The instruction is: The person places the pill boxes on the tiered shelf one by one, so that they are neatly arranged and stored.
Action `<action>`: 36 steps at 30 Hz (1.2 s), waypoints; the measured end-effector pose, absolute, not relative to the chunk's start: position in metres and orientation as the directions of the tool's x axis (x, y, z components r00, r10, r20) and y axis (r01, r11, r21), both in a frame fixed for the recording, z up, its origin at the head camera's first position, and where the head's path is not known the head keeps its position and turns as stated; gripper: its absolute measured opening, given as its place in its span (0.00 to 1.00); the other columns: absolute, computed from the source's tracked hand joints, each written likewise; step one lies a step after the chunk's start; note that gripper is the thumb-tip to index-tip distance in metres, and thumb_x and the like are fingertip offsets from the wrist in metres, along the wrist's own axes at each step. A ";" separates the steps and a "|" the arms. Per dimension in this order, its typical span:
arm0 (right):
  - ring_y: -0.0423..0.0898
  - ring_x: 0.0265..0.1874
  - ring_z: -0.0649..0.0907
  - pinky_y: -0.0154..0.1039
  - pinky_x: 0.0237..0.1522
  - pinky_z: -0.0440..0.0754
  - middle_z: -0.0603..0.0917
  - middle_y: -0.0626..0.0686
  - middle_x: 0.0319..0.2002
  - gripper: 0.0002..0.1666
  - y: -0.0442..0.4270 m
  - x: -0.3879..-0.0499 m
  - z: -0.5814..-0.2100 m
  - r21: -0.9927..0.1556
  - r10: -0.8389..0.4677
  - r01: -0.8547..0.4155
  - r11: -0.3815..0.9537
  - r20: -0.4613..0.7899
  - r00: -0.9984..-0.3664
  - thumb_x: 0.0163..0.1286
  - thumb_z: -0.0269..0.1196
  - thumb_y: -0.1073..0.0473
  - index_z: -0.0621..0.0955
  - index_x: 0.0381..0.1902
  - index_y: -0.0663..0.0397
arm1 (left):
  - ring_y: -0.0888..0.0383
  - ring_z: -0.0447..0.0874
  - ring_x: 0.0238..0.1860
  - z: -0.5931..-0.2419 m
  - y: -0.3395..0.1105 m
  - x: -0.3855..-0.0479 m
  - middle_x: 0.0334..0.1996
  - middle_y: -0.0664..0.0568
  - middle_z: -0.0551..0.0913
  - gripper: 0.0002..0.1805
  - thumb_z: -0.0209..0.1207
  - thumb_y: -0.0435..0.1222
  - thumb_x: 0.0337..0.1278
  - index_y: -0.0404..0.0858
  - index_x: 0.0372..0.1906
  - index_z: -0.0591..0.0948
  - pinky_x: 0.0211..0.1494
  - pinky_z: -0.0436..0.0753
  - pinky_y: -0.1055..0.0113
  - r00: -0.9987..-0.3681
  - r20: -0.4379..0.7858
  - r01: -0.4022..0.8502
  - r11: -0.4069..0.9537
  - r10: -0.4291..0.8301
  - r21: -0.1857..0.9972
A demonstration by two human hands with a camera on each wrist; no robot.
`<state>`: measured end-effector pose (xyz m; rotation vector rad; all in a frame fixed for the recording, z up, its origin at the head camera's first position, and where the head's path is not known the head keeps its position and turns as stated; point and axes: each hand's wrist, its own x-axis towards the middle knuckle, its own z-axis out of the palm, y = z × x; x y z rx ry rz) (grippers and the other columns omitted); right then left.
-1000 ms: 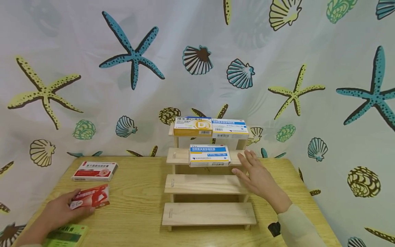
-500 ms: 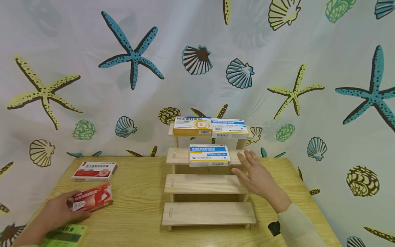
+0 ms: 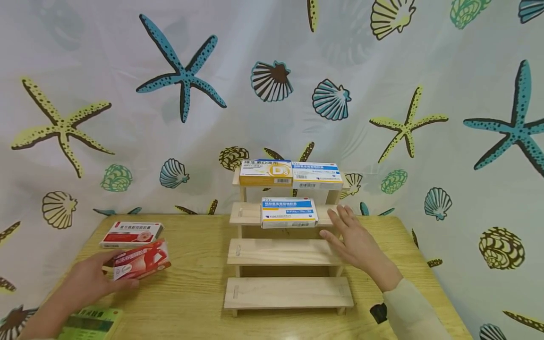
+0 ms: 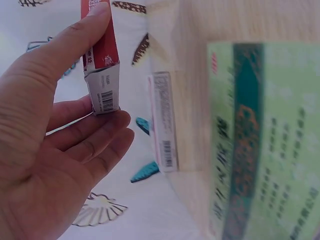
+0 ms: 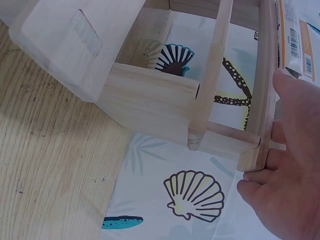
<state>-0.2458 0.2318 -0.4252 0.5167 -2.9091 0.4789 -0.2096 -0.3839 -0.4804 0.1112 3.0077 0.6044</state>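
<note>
My left hand point(image 3: 85, 281) pinches a red-and-white medicine box point(image 3: 142, 260) by its left end, holding it tilted in front of a white-and-red box point(image 3: 132, 234). The left wrist view shows the thumb of my left hand point(image 4: 55, 125) on the red face of the box point(image 4: 104, 47), its barcoded end facing the camera. My right hand point(image 3: 361, 243), fingers spread and fairly straight, touches the right end of the second-highest shelf point(image 3: 245, 213) of a wooden stepped rack. A blue-and-white box point(image 3: 289, 212) lies on that shelf, left of the fingers.
An orange-and-white box point(image 3: 265, 174) and another blue-and-white box point(image 3: 317, 176) sit side by side on the top shelf. A green box point(image 3: 91, 324) lies at the table's front left, partly behind my left arm. A small black object point(image 3: 378, 312) is right of the rack.
My left hand has moved right and away from me with the red box, which now overlaps the front of the white-and-red box in view. My right hand has stayed in place.
</note>
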 end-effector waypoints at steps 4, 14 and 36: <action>0.68 0.83 0.55 0.67 0.78 0.62 0.57 0.69 0.82 0.44 0.232 -0.246 -0.424 -0.288 -0.311 -0.359 0.888 0.201 -0.929 0.82 0.56 0.39 0.63 0.82 0.61 | 0.42 0.85 0.44 -0.468 -0.368 -0.204 0.56 0.27 0.82 0.59 0.77 0.64 0.44 0.26 0.71 0.72 0.40 0.85 0.56 -0.992 0.024 0.122 0.916 0.123 0.381; 0.67 0.83 0.55 0.68 0.78 0.63 0.57 0.68 0.82 0.42 0.233 -0.248 -0.420 -0.300 -0.313 -0.357 0.885 0.185 -0.931 0.83 0.54 0.39 0.63 0.82 0.60 | 0.40 0.87 0.46 -0.442 -0.325 -0.189 0.60 0.26 0.81 0.58 0.77 0.64 0.43 0.29 0.72 0.75 0.44 0.87 0.48 -0.975 0.141 0.213 0.906 0.172 0.365; 0.65 0.84 0.56 0.68 0.80 0.57 0.62 0.60 0.82 0.32 0.262 -0.263 -0.420 -0.382 -0.418 -0.454 0.805 0.178 -0.891 0.86 0.51 0.43 0.69 0.80 0.50 | 0.43 0.84 0.56 -0.419 -0.234 -0.178 0.61 0.42 0.83 0.53 0.77 0.66 0.43 0.38 0.70 0.78 0.55 0.86 0.42 -0.917 0.198 0.399 0.803 0.346 0.442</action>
